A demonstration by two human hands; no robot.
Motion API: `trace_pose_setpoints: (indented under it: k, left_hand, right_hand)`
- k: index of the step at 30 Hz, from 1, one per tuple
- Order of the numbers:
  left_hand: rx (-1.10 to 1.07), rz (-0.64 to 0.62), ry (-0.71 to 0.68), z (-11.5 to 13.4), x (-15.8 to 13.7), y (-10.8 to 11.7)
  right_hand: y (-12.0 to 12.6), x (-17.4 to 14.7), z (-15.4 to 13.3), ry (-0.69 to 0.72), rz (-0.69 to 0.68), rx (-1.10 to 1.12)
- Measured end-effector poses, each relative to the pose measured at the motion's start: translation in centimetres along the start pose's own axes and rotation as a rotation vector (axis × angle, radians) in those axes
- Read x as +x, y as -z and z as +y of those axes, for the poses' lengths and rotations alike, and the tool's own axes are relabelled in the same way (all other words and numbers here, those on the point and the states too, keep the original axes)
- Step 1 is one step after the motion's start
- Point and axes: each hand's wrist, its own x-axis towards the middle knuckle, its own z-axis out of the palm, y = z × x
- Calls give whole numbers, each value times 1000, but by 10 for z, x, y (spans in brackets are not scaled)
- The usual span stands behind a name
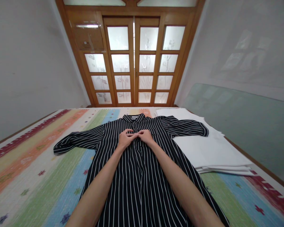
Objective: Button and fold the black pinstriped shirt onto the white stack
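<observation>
A black shirt with white stripes point(130, 189) lies spread out, collar away from me, its sleeves stretched to both sides. On the upper front, just below the collar, my left hand point(126, 138) pinches the cloth near the button placket. My right hand point(145, 136) meets it there, fingertips touching or nearly touching those of the left, also pinching the placket. Whether a button sits between the fingers is too small to make out. A chest pocket shows partly beside my right hand.
Under the shirt is a striped, multicoloured cloth point(49, 176) covering the table. A stack of folded white fabric point(210, 151) lies to the right, beneath the right sleeve. Wooden glazed doors point(133, 63) stand beyond, with walls on both sides.
</observation>
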Motion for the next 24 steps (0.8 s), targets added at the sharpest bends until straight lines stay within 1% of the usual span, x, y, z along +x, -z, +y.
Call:
trace_pose_setpoints:
  k: [6, 11, 15, 18, 24]
  left_hand:
    - [-23, -43, 6, -8, 5, 3]
    - [-39, -54, 29, -7, 8, 2]
    - [5, -19, 53, -6, 9, -1]
    - [63, 15, 30, -4, 9, -3]
    - [170, 54, -60, -1, 6, -8]
  right_hand:
    - [-1, 3, 7, -5, -38, 146]
    - [1, 3, 5, 4, -48, 173]
    - [3, 0, -2, -66, -83, 284]
    - [5, -3, -8, -113, -92, 323]
    - [5, -4, -8, -104, -101, 295]
